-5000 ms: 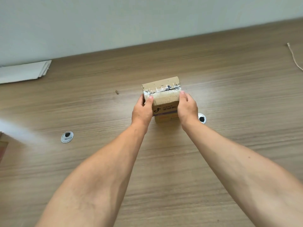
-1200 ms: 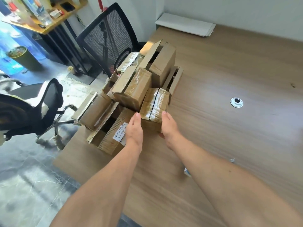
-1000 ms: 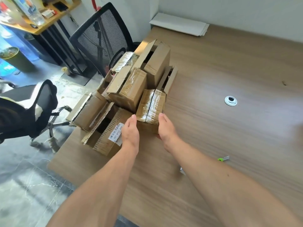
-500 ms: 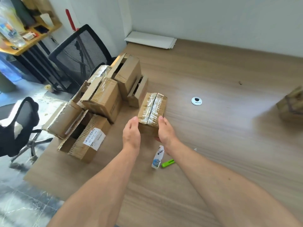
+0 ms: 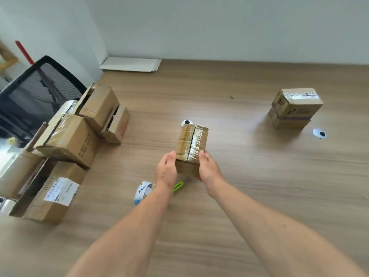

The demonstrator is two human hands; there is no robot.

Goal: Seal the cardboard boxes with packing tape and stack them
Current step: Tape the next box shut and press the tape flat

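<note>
box (image 5: 191, 144) at mid table (image 5: 249, 206), top flaps parted along the seam, clamped at its near end: left hand (image 5: 165, 172) curled on one side, right hand (image 5: 209, 170) on the other. tape roll (image 5: 142, 191) and green cutter (image 5: 178, 186) just by the left wrist. pile (image 5: 69, 140) of open boxes far left, taped box (image 5: 295, 108) well off right.

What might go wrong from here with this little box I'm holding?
The left hand and right hand grip the small box only at its near end, so it could tip or slip. Its top seam gapes; flaps may spring up. Set down on the green cutter nearby, it would rock.
</note>
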